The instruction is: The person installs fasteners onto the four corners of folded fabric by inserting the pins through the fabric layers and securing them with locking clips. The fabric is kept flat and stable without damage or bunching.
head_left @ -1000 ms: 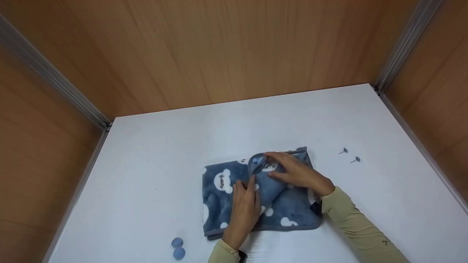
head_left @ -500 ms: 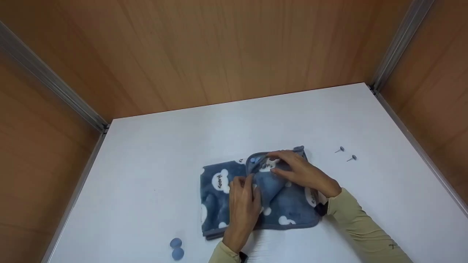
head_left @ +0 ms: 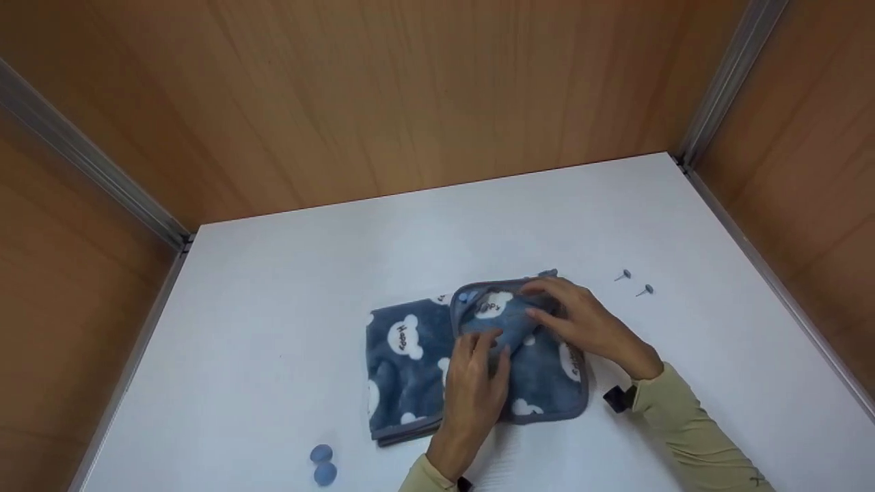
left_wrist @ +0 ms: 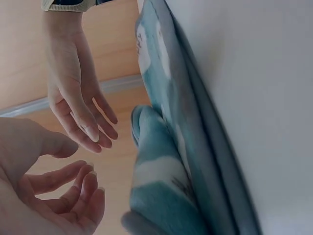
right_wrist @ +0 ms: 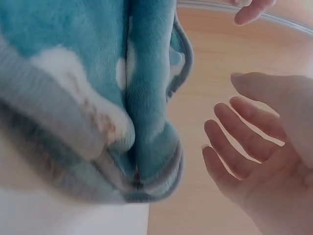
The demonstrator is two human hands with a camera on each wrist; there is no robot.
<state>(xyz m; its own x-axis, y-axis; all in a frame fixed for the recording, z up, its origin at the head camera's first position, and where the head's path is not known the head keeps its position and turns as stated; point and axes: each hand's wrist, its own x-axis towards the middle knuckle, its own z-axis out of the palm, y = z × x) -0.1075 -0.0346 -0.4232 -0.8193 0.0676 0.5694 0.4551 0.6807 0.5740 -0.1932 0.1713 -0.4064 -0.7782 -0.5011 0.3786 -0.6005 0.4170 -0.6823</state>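
Note:
A folded blue fleece blanket [head_left: 417, 355] with white bear-head patches and dark lettering lies on the white table, one part folded over its top. Light blue round pieces [head_left: 467, 296] show at the corner of that fold. My left hand [head_left: 475, 389] is over the blanket's middle, fingers relaxed and holding nothing. In the left wrist view a gap shows between the left hand [left_wrist: 54, 186] and the cloth. Over the blanket's right part hangs my right hand [head_left: 581, 318], thumb and fingers spread. The right wrist view shows this right hand [right_wrist: 259, 132] apart from the cloth too.
Two pins with round heads, a farther one [head_left: 623, 275] and a nearer one [head_left: 646, 290], lie right of the blanket. Two blue round caps, one [head_left: 321, 453] just behind the other [head_left: 325, 473], sit at front left. Wooden panels [head_left: 410, 96] enclose the table.
Both hands have let go of the blanket's folded corner and drawn off it, the right one moving rightward. The fold now lies flatter. The whole scene has shifted slightly left in view.

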